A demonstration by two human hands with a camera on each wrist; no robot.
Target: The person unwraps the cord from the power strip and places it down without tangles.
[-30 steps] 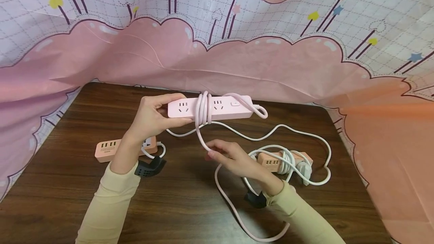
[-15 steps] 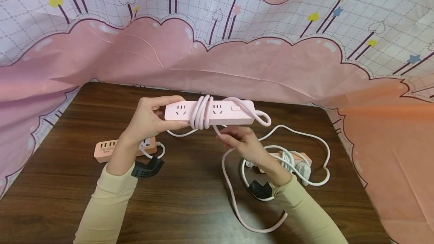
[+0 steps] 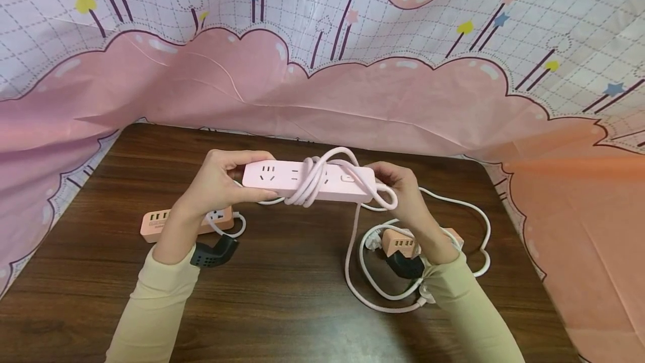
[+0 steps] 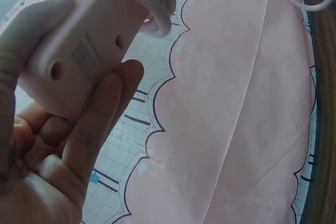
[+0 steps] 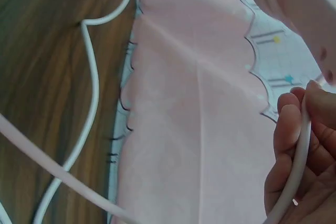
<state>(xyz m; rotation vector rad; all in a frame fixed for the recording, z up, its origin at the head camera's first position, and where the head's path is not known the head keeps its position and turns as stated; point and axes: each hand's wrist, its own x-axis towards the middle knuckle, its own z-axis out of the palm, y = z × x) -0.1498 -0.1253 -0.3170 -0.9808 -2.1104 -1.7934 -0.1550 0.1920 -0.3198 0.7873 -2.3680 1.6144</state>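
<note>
Risen from beneath the strip, the right hand (image 3: pixel 403 195) now grips the pink power strip (image 3: pixel 307 181) at its 3 o'clock end, fingers curled around the pink cord (image 3: pixel 353 251) there. At 9 o'clock, the left hand (image 3: pixel 216 184) clasps the other end, thumb on top. Held level above the desk (image 3: pixel 282 307), the strip carries cord loops around its middle. A peach USB strip (image 3: pixel 161 224) lies at 8 o'clock, another (image 3: pixel 400 241) amid white cable (image 3: pixel 484 228) at 4 o'clock.
</note>
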